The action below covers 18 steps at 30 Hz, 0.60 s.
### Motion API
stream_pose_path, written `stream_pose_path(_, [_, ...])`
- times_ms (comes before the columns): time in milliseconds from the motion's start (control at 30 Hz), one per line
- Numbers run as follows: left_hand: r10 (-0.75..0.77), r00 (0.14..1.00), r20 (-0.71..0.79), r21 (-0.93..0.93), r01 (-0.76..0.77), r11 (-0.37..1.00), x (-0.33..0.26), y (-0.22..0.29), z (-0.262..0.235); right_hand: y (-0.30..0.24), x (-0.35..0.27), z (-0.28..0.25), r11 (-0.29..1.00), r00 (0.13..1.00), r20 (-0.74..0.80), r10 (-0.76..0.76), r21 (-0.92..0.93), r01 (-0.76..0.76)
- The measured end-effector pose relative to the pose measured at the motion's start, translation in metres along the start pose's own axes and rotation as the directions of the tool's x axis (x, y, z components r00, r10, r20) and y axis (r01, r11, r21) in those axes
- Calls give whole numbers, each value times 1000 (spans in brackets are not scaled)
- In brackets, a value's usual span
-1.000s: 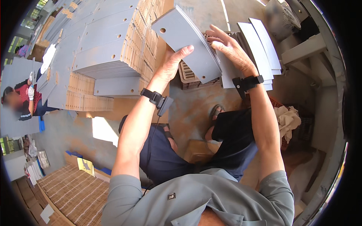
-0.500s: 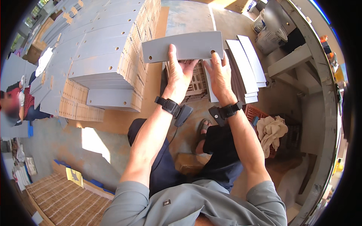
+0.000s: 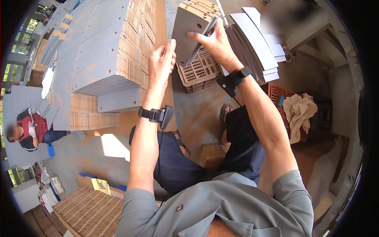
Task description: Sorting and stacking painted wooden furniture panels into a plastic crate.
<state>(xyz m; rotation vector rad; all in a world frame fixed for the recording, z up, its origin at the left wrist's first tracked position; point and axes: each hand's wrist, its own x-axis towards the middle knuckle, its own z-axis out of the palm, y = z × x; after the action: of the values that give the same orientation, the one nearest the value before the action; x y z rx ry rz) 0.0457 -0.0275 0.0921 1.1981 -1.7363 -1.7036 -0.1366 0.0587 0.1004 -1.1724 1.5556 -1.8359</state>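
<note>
My right hand point(image 3: 218, 44) grips a thin grey panel point(image 3: 194, 55), which stands nearly edge-on with its lower end toward me. This panel is against or just beside a short stack of similar grey panels point(image 3: 182, 31) with holes and bare wood-coloured edges. Beneath them is a brown slatted plastic crate point(image 3: 199, 73). To the left of the stack, my left hand point(image 3: 162, 61) hangs in the air, fingers curled in and thumb raised. No object shows in it.
Large rows of stacked grey panels point(image 3: 100, 51) fill the left side. More loose panels point(image 3: 252, 43) lean right of the crate. A beige cloth point(image 3: 298, 112) lies over a red crate point(image 3: 276, 93). A co-worker point(image 3: 35, 128) in red and black is at far left.
The panel held level in both hands has turned edge-on and is now in my right hand only. My left hand has let go and moved left. The panel stack on the crate has come into view.
</note>
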Motion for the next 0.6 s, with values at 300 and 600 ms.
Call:
stream_pose_path(300, [459,851,255,-77,-455,887,47,-32,-5,42,4,7,954,952,279,-128,-228,195])
stream_pose_path(600, [515,834,196,63,-535,843,53,-42,-4,46,5,4,935,941,334,-58,-313,169])
